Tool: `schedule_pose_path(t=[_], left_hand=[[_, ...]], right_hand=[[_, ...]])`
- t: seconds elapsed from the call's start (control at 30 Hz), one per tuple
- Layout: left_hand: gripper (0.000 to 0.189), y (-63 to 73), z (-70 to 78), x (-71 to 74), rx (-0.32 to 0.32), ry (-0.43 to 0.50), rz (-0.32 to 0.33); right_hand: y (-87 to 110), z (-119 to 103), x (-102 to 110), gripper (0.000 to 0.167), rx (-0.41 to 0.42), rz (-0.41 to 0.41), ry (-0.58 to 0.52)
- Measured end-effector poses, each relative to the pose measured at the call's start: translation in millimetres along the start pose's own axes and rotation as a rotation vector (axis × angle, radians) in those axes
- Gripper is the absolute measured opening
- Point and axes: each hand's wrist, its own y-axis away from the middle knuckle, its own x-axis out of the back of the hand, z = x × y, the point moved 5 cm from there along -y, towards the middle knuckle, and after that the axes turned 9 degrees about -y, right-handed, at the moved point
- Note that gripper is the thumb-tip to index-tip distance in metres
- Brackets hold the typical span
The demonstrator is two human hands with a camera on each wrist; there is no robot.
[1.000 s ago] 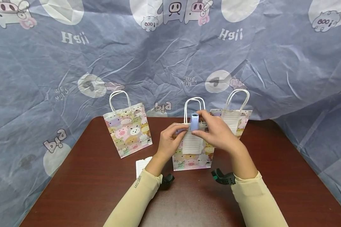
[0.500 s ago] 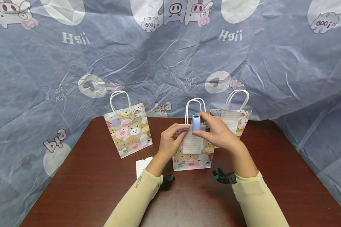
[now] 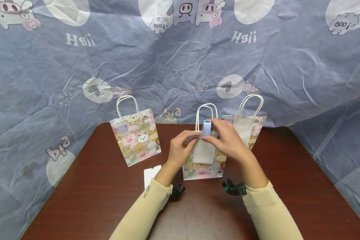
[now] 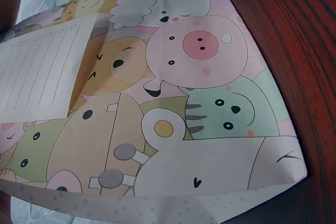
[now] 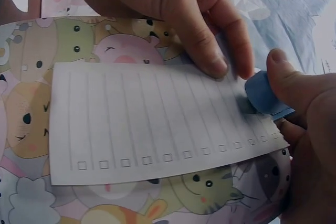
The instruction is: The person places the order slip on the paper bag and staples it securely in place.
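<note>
In the head view, a paper gift bag (image 3: pixel 202 173) with cartoon animals and white handles stands at the middle. A lined paper sheet with checkboxes (image 5: pixel 142 121) lies against its front, top edge at the bag's rim. My left hand (image 3: pixel 180 150) pinches the sheet and the bag's rim between thumb and fingers. My right hand (image 3: pixel 229 138) grips a small light-blue stapler (image 3: pixel 207 128), which sits over the top edge just right of the left fingertips. In the right wrist view the stapler's nose overlaps the sheet's edge. The left wrist view shows the bag's lower front.
A similar bag (image 3: pixel 136 138) stands at the left without a sheet on its front. Behind at the right, another bag (image 3: pixel 259 125) has a lined sheet (image 3: pixel 243 128) on it. A loose paper sheet (image 3: pixel 150 175) lies on the brown table (image 3: pixel 87 193), partly behind the left forearm.
The stapler has shifted slightly to the right along the bag's top edge with my right hand. My left hand keeps its pinch in nearly the same place.
</note>
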Motion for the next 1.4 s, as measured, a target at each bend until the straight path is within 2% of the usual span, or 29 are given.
schedule_pose_path(t=[0.23, 0.4, 0.47, 0.6, 0.87, 1.07, 1.4], left_hand=[[0.015, 0.3, 0.0, 0.1, -0.003, -0.005, 0.014], [0.016, 1.2, 0.1, -0.4, -0.011, 0.001, 0.027], [0.015, 1.2, 0.3, -0.6, -0.014, 0.004, 0.027], [0.015, 0.6, 1.0, -0.7, -0.012, 0.001, 0.022], [0.015, 1.9, 0.6, -0.9, 0.008, -0.018, 0.021], [0.015, 2.7, 0.3, -1.7, 0.032, -0.009, 0.015], [0.015, 1.6, 0.8, -2.3, 0.037, 0.005, 0.005]], right_hand=[[2.5, 1, -4, 0.050, 0.084, 0.070, 0.015], [6.2, 1, -6, 0.065, 0.158, 0.131, 0.024], [7.4, 1, -7, 0.065, 0.170, 0.148, 0.021], [8.5, 2, -8, 0.056, 0.186, 0.170, 0.026], [8.9, 2, -10, 0.078, 0.232, 0.208, 0.019], [9.2, 4, -13, 0.076, 0.242, 0.230, 0.024], [9.4, 6, -13, 0.074, 0.243, 0.248, 0.003]])
